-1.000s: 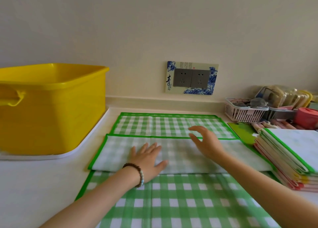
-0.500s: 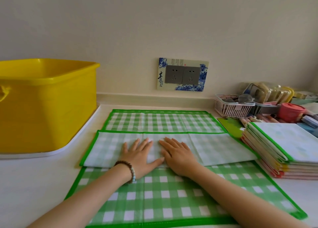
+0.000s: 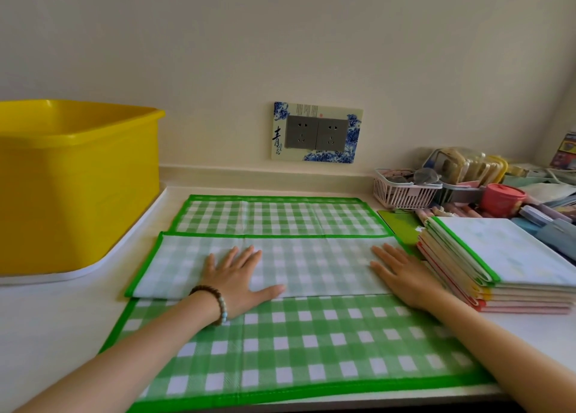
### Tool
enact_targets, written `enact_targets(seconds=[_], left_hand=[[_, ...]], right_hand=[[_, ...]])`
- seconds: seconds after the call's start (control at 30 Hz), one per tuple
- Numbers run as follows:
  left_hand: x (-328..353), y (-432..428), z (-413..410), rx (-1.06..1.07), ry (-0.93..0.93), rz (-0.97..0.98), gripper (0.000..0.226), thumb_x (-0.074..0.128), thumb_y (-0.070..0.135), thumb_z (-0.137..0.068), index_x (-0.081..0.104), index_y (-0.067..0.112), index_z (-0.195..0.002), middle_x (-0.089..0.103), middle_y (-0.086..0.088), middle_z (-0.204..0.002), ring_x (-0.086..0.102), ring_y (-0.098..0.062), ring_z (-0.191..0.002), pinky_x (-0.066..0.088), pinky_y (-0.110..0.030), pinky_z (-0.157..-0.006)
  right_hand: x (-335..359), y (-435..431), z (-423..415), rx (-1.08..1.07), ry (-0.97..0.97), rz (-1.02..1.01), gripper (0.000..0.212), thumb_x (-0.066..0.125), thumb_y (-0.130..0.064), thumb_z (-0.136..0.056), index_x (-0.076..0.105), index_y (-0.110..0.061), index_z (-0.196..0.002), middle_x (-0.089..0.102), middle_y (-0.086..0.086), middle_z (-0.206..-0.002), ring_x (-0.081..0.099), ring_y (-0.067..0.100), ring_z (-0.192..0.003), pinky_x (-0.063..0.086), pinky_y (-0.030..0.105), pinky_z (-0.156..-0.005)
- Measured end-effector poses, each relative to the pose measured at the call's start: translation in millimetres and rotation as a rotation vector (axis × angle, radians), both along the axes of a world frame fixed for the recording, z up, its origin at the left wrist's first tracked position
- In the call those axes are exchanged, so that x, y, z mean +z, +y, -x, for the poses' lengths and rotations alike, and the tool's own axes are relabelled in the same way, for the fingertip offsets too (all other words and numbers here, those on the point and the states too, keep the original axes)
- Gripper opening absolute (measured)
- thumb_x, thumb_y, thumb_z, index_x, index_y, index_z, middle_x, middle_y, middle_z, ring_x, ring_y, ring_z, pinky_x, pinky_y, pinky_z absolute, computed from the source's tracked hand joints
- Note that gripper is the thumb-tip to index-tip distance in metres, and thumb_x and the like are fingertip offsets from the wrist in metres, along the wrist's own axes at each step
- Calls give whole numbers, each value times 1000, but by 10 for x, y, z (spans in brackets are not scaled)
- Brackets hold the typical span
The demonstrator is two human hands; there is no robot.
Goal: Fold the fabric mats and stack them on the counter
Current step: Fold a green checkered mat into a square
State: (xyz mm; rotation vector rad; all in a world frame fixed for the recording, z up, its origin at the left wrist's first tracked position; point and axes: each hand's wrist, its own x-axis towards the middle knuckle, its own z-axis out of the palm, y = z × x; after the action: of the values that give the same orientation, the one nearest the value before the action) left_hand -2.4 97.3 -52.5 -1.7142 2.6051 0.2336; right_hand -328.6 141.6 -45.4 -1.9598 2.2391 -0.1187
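Note:
A green-and-white checked mat [image 3: 296,347] with a green border lies spread on the counter. A pale flap [image 3: 311,263] of it is folded over across the middle, underside up. My left hand [image 3: 237,280], with a bead bracelet at the wrist, presses flat on the flap left of centre. At the flap's right end my right hand [image 3: 405,277] also lies flat, fingers spread. A stack of folded mats [image 3: 505,266] sits just right of that hand.
A big yellow tub [image 3: 74,182] stands on a white tray at the left. At the back right are a small pink basket [image 3: 405,189], a red lidded pot [image 3: 501,199] and other clutter. A wall socket [image 3: 316,132] is behind.
My right hand has slid from beside the left hand out along the folded flap to its right end. The left hand stays pressed in place.

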Motion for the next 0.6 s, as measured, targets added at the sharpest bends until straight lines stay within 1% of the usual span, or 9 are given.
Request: enact_targets(seconds=[0.13, 0.27, 0.33, 0.4, 0.43, 0.5, 0.57, 0.6], left_hand=[[21, 18, 1, -1, 13, -19, 134, -9, 99, -34, -8, 30, -149, -14, 11, -156, -11, -17, -145, -5, -54, -114], [52, 25, 8, 5, 23, -43, 137, -4, 101, -32, -8, 30, -149, -14, 11, -156, -12, -16, -145, -6, -54, -114], [58, 21, 12, 7, 30, -53, 138, -5, 101, -30, -7, 30, -149, -14, 12, -156, -12, -16, -144, -6, -54, -114], [58, 26, 15, 8, 33, -60, 139, -6, 101, -29, -6, 30, -149, -14, 12, -156, -12, -15, -144, -6, -53, -114], [61, 30, 16, 9, 35, -63, 138, -6, 101, -30, -6, 30, -149, -14, 12, -156, -12, -15, -144, -6, -53, -114], [73, 39, 21, 15, 36, -69, 130, 1, 100, -40, -5, 30, -149, -13, 12, -156, -12, -15, -145, -6, -53, -115], [80, 44, 27, 28, 27, -66, 120, 11, 95, -50, -5, 30, -149, -13, 12, -157, -11, -15, -145, -6, -53, -115], [79, 44, 31, 32, 20, -61, 119, 12, 95, -51, -4, 30, -149, -13, 12, -157, -11, -16, -145, -5, -53, -115]], right_hand=[[8, 18, 92, -9, -7, -33, 57, 15, -54, -97, 2, -35, -150, -7, -6, -159, -5, 14, -146, -1, 39, -119], [78, 23, -3, -3, -23, -36, 56, 13, -52, -98, 4, -33, -150, -5, -4, -159, -7, 15, -146, -4, 43, -119], [115, 68, -207, 64, -14, 8, 60, 10, -57, -94, 5, -34, -149, -4, -7, -158, -7, 15, -146, -6, 39, -118], [124, 124, -511, 179, -39, 41, 71, 3, -66, -84, 7, -37, -148, -1, -11, -158, -6, 11, -145, -6, 36, -117], [113, 143, -671, 232, -52, 49, 70, 4, -67, -84, 8, -39, -148, 0, -12, -157, -6, 10, -145, -6, 35, -117], [69, 154, -937, 306, -76, 52, 59, 14, -62, -92, 10, -42, -147, 1, -14, -158, -6, 7, -145, -6, 35, -118], [33, 156, -1118, 334, -92, 49, 56, 19, -59, -95, 11, -43, -147, 1, -15, -158, -5, 7, -145, -6, 37, -119], [19, 156, -1172, 339, -78, 41, 56, 20, -59, -95, 10, -44, -147, 1, -16, -157, -5, 7, -145, -6, 37, -119]])
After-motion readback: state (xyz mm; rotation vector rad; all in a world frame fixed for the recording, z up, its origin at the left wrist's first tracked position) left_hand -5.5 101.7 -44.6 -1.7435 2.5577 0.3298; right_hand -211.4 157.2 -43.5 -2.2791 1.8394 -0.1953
